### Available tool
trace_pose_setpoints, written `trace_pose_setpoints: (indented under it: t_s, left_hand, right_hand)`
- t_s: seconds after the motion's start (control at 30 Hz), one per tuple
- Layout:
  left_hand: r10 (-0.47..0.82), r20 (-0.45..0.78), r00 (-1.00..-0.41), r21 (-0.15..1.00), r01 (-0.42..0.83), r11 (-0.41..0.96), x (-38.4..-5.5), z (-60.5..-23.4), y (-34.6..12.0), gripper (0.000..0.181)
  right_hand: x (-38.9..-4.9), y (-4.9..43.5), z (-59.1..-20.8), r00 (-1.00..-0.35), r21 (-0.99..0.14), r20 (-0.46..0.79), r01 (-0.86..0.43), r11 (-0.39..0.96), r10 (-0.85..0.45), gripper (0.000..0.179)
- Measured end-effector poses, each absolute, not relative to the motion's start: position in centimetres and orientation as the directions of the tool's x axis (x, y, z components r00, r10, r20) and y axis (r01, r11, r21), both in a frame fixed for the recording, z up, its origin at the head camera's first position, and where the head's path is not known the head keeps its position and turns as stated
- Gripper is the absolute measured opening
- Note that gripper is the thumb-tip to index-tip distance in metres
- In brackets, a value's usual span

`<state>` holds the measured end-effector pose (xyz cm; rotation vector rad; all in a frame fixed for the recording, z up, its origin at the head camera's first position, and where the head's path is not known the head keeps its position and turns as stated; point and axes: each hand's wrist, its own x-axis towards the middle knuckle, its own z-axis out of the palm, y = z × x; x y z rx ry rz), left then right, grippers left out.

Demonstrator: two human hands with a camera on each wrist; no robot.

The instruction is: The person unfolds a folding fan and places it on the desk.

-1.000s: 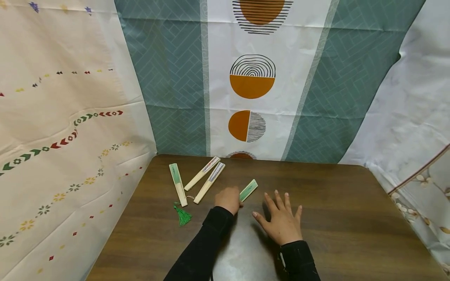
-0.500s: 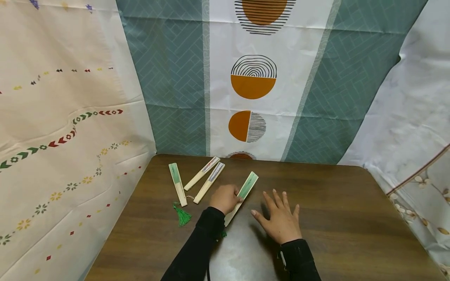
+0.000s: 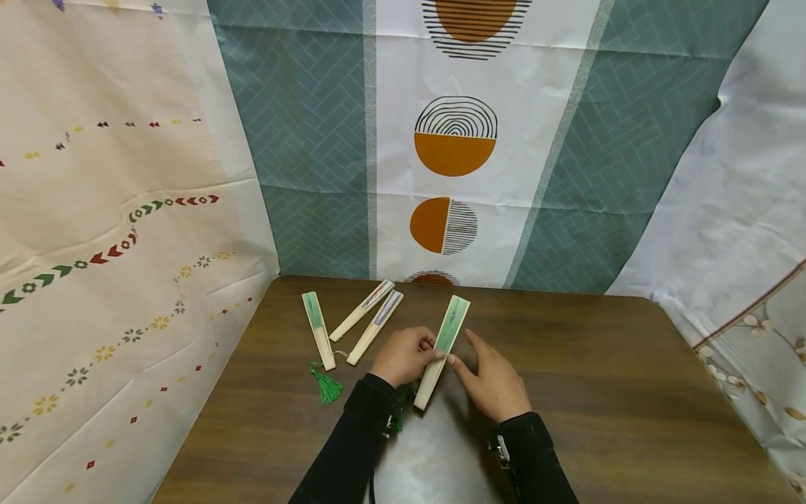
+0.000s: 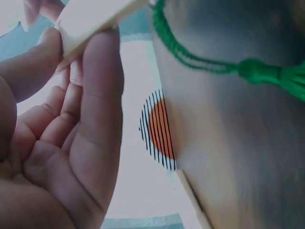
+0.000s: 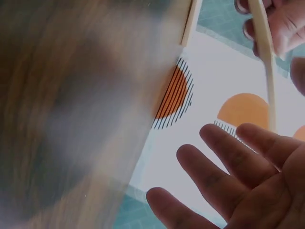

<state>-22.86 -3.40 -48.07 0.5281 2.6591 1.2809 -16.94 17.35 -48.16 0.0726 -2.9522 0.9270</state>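
Observation:
A folded hand fan (image 3: pixel 450 323), pale wood with a green upper part, is held raised and slanted over the table. My left hand (image 3: pixel 406 355) pinches it near the middle between thumb and fingers. In the left wrist view, the fan's wooden end (image 4: pixel 90 24) sits between thumb and index finger, and its green tassel (image 4: pixel 259 71) hangs on a cord. On the other side, my right hand (image 3: pixel 497 385) has its thumb tip right at the fan's edge. Its fingers (image 5: pixel 214 176) are spread and fairly straight in the right wrist view.
Left of the hands lie three more folded fans: a green one (image 3: pixel 317 329) with a green tassel (image 3: pixel 327 386), and two pale ones, one farther (image 3: pixel 362 311) and one nearer (image 3: pixel 375 327). The wooden table (image 3: pixel 604 392) ends at patterned cloth (image 3: pixel 321 175).
My left hand has picked the green fan up from the table and raised it. My right hand has turned inward and moved left, up to the fan. The other fans have stayed put.

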Motion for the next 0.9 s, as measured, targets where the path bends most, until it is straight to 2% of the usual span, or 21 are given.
trace_pose_setpoints:
  t_s: [0.3,0.47,0.6,0.9]
  left_hand:
    - [0.456,-0.071,-0.887,0.923,0.115,0.368,-22.4,-47.7,-3.3,0.013]
    - [0.484,-0.089,-0.87,0.931,0.1,0.351,-22.4,-47.9,-3.4,0.026]
    - [0.484,-0.123,-0.866,0.945,0.047,0.324,-22.4,-48.1,-3.3,0.016]
    - [0.443,-0.134,-0.887,0.943,0.023,0.332,-22.4,-48.0,-3.0,0.023]
  right_hand:
    - [-17.2,17.0,-48.1,-0.997,-0.675,0.056,-0.078,0.734,-0.054,0.061]
    - [-17.6,16.8,-47.9,-0.995,-0.71,0.089,-0.087,0.698,-0.033,0.046]
    - [-17.8,16.6,-47.6,-0.994,-0.721,0.108,-0.087,0.688,-0.012,0.029]
    - [-17.9,16.0,-47.6,-0.999,-0.853,0.042,-0.047,0.52,-0.022,0.025]
